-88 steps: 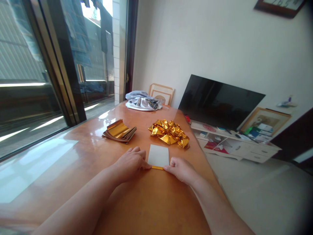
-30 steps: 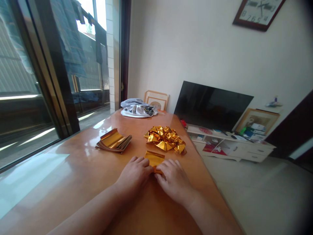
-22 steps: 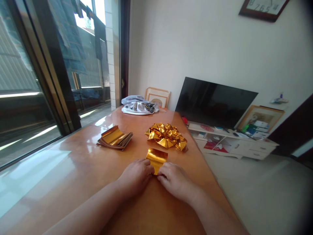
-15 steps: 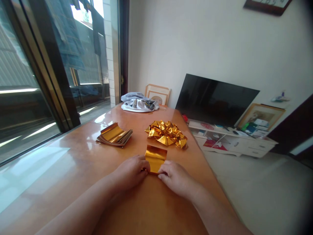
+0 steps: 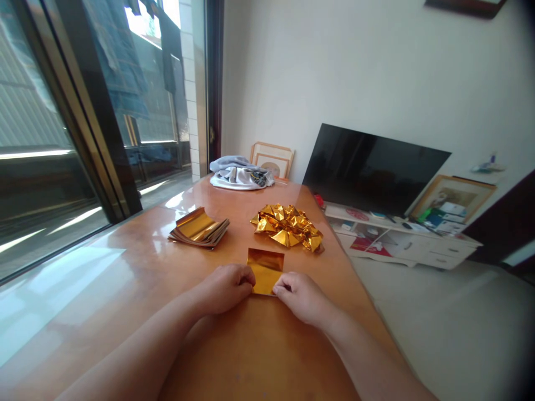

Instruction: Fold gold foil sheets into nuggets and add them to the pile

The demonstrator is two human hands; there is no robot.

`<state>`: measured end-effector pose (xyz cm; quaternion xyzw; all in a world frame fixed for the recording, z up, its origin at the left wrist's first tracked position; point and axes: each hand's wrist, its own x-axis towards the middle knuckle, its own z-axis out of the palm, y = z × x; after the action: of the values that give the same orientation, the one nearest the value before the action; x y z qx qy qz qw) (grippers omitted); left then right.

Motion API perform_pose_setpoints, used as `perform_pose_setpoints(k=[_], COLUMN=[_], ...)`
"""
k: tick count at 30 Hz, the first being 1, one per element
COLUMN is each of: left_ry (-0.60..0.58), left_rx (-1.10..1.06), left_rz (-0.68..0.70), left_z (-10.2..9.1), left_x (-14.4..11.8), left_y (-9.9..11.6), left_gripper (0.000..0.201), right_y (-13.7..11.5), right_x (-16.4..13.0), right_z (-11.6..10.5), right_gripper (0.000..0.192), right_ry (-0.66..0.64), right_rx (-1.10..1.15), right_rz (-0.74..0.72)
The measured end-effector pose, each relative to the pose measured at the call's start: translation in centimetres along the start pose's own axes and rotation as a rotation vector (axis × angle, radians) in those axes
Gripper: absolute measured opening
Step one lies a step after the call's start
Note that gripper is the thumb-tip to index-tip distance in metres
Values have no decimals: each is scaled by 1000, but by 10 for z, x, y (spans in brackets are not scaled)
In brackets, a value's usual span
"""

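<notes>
On table (image 5: pixel 125 289) | left hand (image 5: pixel 225 287), right hand (image 5: pixel 301 295) curled, each pinching gold sheet (image 5: pixel 264 271)

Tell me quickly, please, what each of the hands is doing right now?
Left hand: closed, pinching the gold foil sheet at its near left corner.
Right hand: closed, pinching its near right corner.

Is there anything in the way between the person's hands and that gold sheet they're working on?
Nothing visible. The left hand and right hand already pinch the near corners of the gold sheet on the table. The crumpled gold pile and the flat stack lie farther back, apart from it.
</notes>
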<state>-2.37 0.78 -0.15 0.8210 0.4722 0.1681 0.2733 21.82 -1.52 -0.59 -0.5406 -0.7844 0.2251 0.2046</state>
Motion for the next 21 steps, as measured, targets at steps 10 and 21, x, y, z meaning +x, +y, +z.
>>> perform_pose_setpoints(k=[10, 21], left_ry=[25, 18], left_rx=[33, 38], left_rz=[-52, -46], left_z=[0, 3], left_x=[3, 3], left_y=[-4, -8], left_gripper=[17, 17], right_y=[4, 1], right_x=[3, 1], right_z=[6, 3], right_gripper=[18, 16], right_ry=[-16, -33], right_rx=[31, -47], right_rz=[169, 164])
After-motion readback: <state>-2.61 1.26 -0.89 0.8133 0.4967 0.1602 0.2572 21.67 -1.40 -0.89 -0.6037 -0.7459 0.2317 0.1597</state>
